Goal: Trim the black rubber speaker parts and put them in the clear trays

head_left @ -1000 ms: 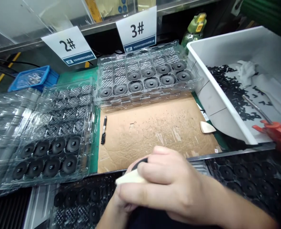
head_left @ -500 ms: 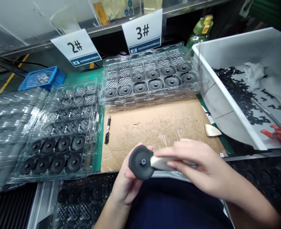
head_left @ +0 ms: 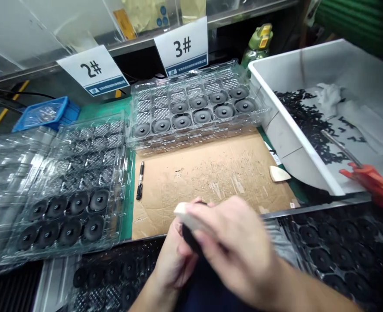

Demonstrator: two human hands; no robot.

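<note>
A round black part (head_left: 191, 239) is gripped by my left hand (head_left: 175, 260) over the front edge of the cardboard; it is tilted and mostly covered by my other hand. My right hand (head_left: 233, 242), blurred by motion, is closed on a pale wedge-shaped piece (head_left: 191, 219) that lies across the top of the black part. Whether the wedge touches the part's rim is hidden. Another pale wedge (head_left: 279, 173) lies at the right side of the brown cardboard (head_left: 198, 173).
Clear trays (head_left: 198, 102) with round black parts stand behind the cardboard, more (head_left: 71, 182) at left. A pen (head_left: 140, 180) lies on the cardboard. At right are a white bin (head_left: 295, 143) of small black pieces and a red-handled tool (head_left: 373, 180). Dark trays (head_left: 337, 251) sit below the table edge.
My right hand has moved left with the pale wedge, from beside the black part to over it. The black part has turned from facing the camera to a steep tilt. The view has shifted slightly.
</note>
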